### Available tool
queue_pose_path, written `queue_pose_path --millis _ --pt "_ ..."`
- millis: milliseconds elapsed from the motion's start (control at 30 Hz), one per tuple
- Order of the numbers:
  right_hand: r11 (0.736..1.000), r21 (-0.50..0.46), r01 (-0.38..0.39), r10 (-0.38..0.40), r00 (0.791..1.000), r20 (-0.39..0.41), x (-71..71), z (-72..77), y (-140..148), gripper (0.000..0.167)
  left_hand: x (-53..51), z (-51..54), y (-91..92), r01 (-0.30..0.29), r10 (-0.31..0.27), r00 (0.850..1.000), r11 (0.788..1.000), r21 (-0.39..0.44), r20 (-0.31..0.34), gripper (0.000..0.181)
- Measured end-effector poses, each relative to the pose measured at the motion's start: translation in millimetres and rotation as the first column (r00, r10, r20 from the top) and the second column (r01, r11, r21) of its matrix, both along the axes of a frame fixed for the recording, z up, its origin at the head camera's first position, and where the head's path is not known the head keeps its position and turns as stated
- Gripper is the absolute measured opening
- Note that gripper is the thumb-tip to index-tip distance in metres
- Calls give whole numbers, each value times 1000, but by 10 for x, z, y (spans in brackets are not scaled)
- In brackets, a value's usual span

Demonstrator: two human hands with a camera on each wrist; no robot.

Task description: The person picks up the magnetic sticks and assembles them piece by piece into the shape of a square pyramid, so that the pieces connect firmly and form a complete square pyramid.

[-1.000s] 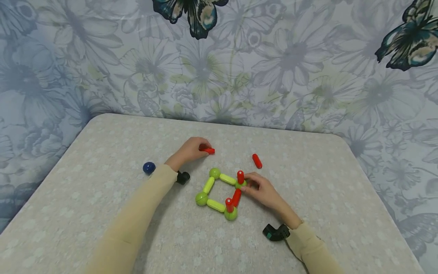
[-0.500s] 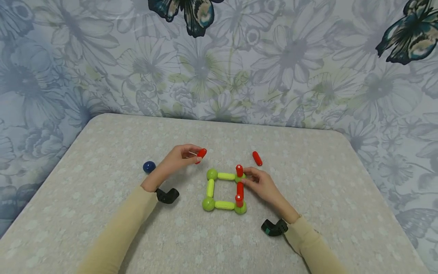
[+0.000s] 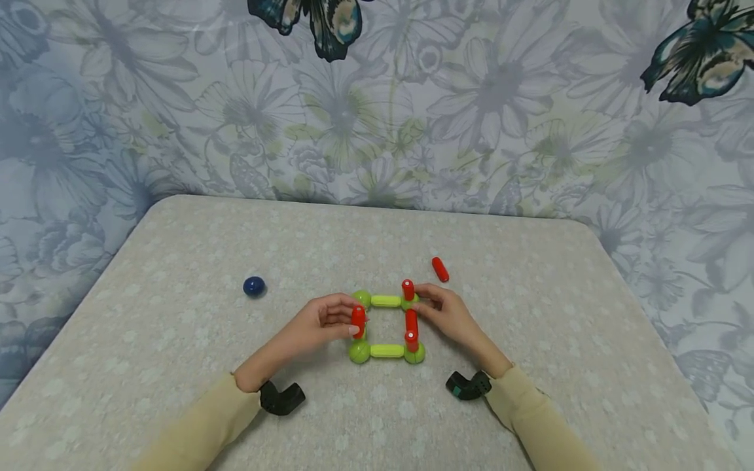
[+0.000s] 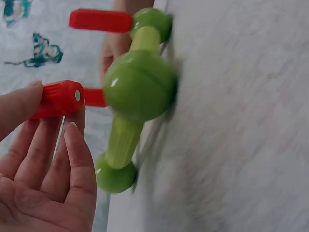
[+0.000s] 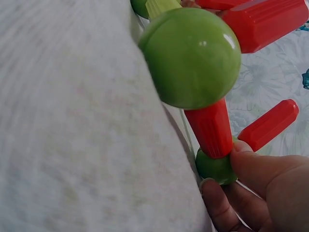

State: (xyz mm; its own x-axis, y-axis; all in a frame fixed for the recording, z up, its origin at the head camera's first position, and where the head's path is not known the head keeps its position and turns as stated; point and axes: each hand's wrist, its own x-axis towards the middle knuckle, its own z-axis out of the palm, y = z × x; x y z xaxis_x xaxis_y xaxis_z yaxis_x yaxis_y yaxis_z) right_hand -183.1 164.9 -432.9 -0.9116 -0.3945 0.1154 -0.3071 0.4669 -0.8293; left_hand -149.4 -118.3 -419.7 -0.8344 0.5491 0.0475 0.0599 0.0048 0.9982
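Observation:
Balls and rods form a square on the table: green balls [image 3: 359,352] at the corners, yellow-green rods [image 3: 386,351] on the front, far and left sides, and a red rod [image 3: 412,320] on the right. Upright red rods stand on both right-hand balls. My left hand [image 3: 321,324] pinches a loose red rod [image 4: 60,99] between thumb and fingers, held up over the left side and partly covering it. In the left wrist view, a pale end of this rod shows. My right hand [image 3: 450,315] pinches the far right green ball [image 5: 216,169] between thumb and fingers.
Another red rod [image 3: 440,269] lies on the table [image 3: 177,340] beyond the right hand. A dark blue ball [image 3: 254,286] sits at the left. Behind the table's far edge hangs a flowered cloth [image 3: 377,118] with butterflies.
My left hand has brought the red rod from the far side nearer, to the square's left side, turning it upright. The square has rotated to lie straight. My right hand stays on its ball.

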Motion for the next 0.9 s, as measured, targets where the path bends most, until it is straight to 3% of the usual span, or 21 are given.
queue_pose_path --millis 67,167,333,433,500,567,667,767,900 --pt "1000 -7 1 -1 1000 3 0 -3 -6 32 23 -39 39 26 -27 999 999 -30 -25 34" --pt "1000 -11 0 0 1000 -6 -54 -121 13 33 37 -98 57 46 -48 998 997 -57 -46 32" --pt "1000 12 -9 9 1000 10 -55 -106 54 37 -16 -84 26 56 -62 995 996 -73 -79 31" --pt "1000 29 0 -1 999 35 -1 -39 139 40 -140 -42 -29 4 -13 993 997 -78 -117 30" --pt "999 45 12 -14 999 42 83 21 218 37 -268 -23 -54 -36 23 991 995 -96 -132 31" --pt "998 57 -17 14 999 42 209 83 284 33 -410 -25 -66 -43 24 990 990 -132 -136 32" --pt "988 67 -136 133 990 45 429 123 319 33 -625 -64 -39 48 -76 987 980 -193 -140 35" --pt "966 93 -243 241 970 28 601 111 266 41 -785 -101 11 184 -221 965 954 -237 -143 31" --pt "969 127 -213 223 972 -78 660 59 162 41 -852 -112 41 295 -335 934 919 -263 -123 25"
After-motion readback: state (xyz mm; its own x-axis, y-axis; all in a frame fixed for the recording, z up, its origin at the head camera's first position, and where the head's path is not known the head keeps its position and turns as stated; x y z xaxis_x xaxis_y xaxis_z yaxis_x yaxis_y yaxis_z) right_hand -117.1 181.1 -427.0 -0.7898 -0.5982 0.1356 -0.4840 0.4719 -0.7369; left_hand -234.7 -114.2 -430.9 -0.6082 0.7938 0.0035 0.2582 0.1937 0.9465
